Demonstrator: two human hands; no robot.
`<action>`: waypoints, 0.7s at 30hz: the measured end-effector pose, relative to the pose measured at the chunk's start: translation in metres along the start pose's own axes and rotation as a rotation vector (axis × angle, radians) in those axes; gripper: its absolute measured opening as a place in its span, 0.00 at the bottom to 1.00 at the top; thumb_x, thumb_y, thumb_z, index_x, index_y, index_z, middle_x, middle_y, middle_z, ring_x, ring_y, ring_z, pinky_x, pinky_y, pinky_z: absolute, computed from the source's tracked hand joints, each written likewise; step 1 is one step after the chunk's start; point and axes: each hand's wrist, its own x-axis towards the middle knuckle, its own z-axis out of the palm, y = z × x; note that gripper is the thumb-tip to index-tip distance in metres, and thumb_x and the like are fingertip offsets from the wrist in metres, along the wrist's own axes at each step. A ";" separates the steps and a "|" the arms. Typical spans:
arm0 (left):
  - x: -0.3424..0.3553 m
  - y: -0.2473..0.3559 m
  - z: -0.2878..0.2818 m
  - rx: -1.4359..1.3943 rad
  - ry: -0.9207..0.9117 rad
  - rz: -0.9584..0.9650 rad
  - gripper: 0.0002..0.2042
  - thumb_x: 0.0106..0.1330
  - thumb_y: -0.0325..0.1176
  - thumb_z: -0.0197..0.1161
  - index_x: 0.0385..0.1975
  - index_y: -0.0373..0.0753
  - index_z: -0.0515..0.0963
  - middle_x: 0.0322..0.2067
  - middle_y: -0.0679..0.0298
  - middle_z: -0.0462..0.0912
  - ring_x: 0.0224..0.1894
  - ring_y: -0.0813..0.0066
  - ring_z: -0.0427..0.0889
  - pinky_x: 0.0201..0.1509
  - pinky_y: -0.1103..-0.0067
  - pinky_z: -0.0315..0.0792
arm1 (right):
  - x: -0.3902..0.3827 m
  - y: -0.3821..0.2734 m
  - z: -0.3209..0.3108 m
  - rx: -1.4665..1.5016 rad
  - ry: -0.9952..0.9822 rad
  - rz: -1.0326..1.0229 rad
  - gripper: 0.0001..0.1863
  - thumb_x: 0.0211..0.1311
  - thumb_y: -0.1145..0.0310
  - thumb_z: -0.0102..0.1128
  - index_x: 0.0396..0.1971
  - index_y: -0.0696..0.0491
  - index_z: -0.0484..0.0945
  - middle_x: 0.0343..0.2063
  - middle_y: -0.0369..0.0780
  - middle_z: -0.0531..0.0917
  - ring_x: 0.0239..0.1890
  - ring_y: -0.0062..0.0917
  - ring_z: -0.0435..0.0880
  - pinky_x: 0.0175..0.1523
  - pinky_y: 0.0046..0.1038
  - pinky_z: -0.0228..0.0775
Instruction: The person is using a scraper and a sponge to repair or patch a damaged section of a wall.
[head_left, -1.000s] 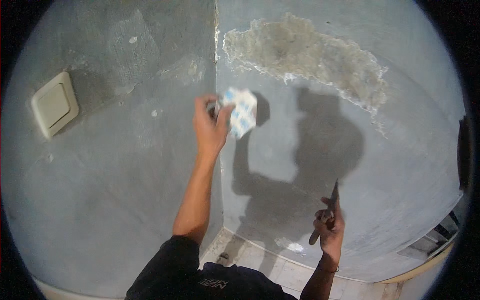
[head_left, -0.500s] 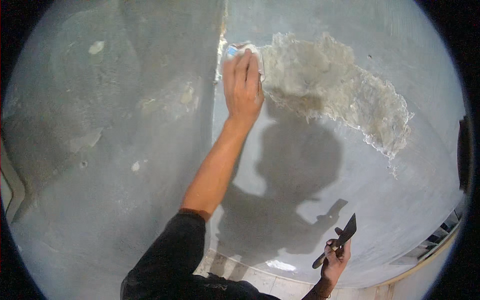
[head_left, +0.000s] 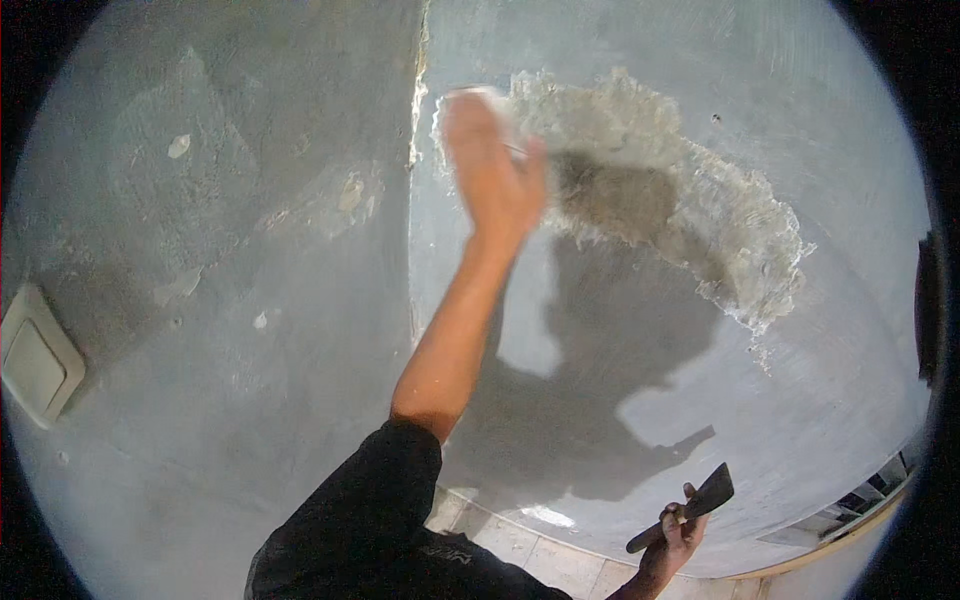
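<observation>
My left hand [head_left: 492, 165] is stretched up to the grey wall [head_left: 580, 330], smeared by motion. Under its fingers is a folded white sheet, probably sandpaper [head_left: 480, 93], pressed against the wall at the left end of a rough bare patch [head_left: 720, 190]. The palm and fingers hide most of the sheet. Low on the right, my right hand [head_left: 678, 535] is closed around a putty knife [head_left: 690, 508]. Its dark blade points up and to the right, held off the wall, and its handle slants down to the left.
A chipped wall corner [head_left: 416, 110] runs down left of my left hand. On the left wall is a light switch [head_left: 40, 355]. A vent with dark slots [head_left: 870, 495] is at lower right, and pale floor tiles [head_left: 505, 540] show below. My shadow falls across the wall.
My left hand has shifted slightly right along the wall with the sheet, its thumb now spread outward. The right hand and putty knife sit slightly lower. More of the light switch shows.
</observation>
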 end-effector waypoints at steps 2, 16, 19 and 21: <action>-0.017 0.031 -0.009 -0.176 -0.257 0.325 0.38 0.61 0.45 0.54 0.63 0.25 0.49 0.65 0.41 0.48 0.68 0.44 0.45 0.69 0.57 0.40 | 0.002 -0.001 -0.001 -0.009 0.017 -0.018 0.34 0.47 0.77 0.59 0.58 0.60 0.61 0.53 0.46 0.70 0.36 0.19 0.74 0.40 0.19 0.67; 0.022 -0.023 -0.023 0.092 -0.195 0.169 0.42 0.61 0.52 0.54 0.62 0.21 0.48 0.64 0.36 0.48 0.67 0.41 0.47 0.69 0.59 0.43 | 0.015 0.012 0.016 -0.048 -0.105 -0.056 0.34 0.45 0.73 0.64 0.56 0.63 0.63 0.51 0.46 0.70 0.34 0.21 0.74 0.38 0.20 0.67; -0.012 -0.032 -0.026 0.094 -0.164 0.140 0.41 0.60 0.53 0.54 0.61 0.22 0.52 0.63 0.37 0.50 0.67 0.41 0.48 0.69 0.59 0.44 | 0.019 0.011 0.022 -0.029 -0.115 -0.103 0.34 0.47 0.71 0.64 0.55 0.63 0.64 0.50 0.46 0.71 0.33 0.21 0.74 0.38 0.21 0.67; -0.027 -0.038 -0.028 0.055 -0.180 0.098 0.40 0.60 0.53 0.54 0.60 0.22 0.53 0.63 0.38 0.50 0.67 0.41 0.47 0.69 0.59 0.44 | 0.024 0.013 0.020 -0.036 -0.143 -0.099 0.33 0.48 0.70 0.63 0.55 0.63 0.63 0.49 0.46 0.72 0.34 0.20 0.74 0.38 0.21 0.67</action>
